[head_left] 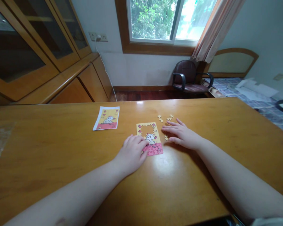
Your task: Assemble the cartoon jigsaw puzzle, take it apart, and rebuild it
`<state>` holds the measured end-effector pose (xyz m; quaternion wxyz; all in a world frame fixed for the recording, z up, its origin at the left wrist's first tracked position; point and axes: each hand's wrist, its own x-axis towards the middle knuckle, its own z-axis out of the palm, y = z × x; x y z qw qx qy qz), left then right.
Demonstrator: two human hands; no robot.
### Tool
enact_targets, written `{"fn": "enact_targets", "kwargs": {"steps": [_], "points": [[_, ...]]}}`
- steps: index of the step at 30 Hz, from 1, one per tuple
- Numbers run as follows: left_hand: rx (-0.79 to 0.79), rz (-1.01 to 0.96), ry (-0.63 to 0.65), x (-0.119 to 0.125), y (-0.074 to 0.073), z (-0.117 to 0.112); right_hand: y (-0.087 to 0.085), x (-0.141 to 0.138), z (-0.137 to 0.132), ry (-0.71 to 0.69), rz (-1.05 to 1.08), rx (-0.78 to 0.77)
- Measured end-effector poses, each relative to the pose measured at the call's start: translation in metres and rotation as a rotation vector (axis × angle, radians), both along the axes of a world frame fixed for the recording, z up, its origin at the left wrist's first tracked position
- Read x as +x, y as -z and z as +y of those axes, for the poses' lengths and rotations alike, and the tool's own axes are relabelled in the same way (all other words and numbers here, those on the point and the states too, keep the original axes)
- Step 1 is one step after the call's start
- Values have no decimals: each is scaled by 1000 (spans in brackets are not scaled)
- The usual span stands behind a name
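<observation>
Left hand (131, 154) half-curled, fingertips on the puzzle (149, 138)'s lower-left edge, any held piece hidden; right hand (182, 134) spread open, empty, on the bench (191, 194) just beside the loose pieces (165, 118); light fingertip pressure best protects the joined section.

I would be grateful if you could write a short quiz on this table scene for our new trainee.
1. Which hand rests on the partly assembled jigsaw puzzle: the left hand or the right hand?
2. Where in the puzzle is the large gap still open: near its upper part or among its pink lower rows?
3. True or false: a printed picture card lies on the wooden table, on the far side of the puzzle from the loose puzzle pieces.

Key: 1. The left hand. 2. Near its upper part. 3. True.
</observation>
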<state>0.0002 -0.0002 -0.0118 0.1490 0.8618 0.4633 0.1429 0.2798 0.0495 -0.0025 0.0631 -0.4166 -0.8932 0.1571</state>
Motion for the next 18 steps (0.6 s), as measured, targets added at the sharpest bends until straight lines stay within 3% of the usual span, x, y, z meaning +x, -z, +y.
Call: {"fn": "enact_targets", "kwargs": {"steps": [2,8,13,18], "points": [[-1,-8,0,0,0,0,-4,5,0,10,26,34],[-19,8,-6,0,-1,0,-3,24,9,237,-10,202],[-14,-19,-10,0,-1,0,8,24,15,186,-51,201],[-16,-21,-10,-1,1,0,7,21,14,149,1,176]]}}
